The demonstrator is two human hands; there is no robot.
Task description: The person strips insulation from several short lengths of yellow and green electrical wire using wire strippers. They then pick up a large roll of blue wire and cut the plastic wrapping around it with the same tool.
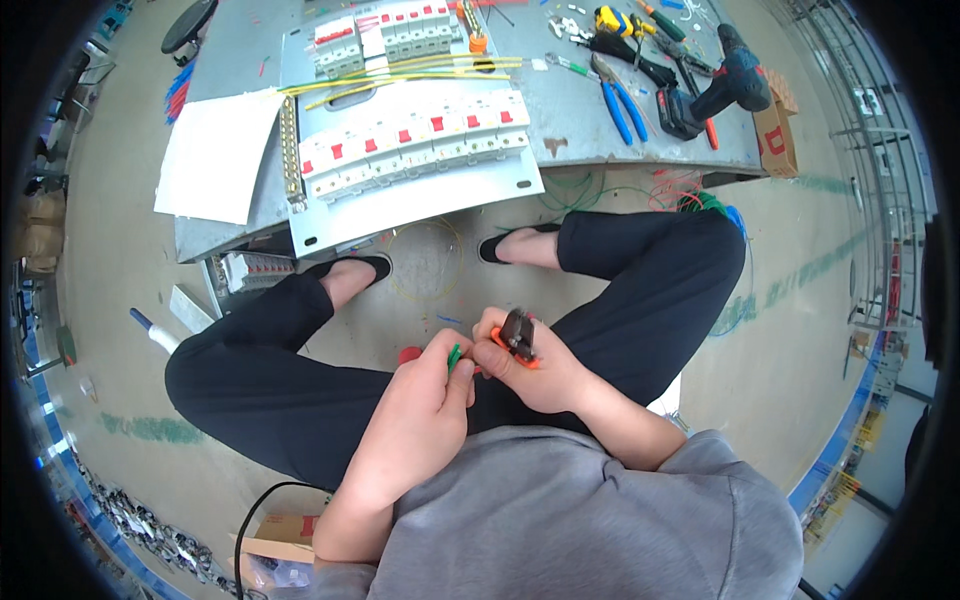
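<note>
My left hand (418, 402) is closed in a pinch above my lap. A short green piece (454, 356), which looks like insulated wire, shows between its thumb and fingers. Close against it, my right hand (540, 372) grips a small hand tool with orange handles (520, 357) and a dark head (517, 329); it looks like pliers or a wire stripper. A bit of red shows between the two hands, too small to name. Fingers hide most of the tool's handles.
Ahead stands a grey metal table (570, 140) bearing a mounting plate (420, 205) with rows of circuit breakers (420, 140). Yellow-green wires (400, 75), white paper (215, 155), blue-handled pliers (622, 105) and a cordless drill (715, 90) lie there too. Coiled wires (690, 195) hang beneath.
</note>
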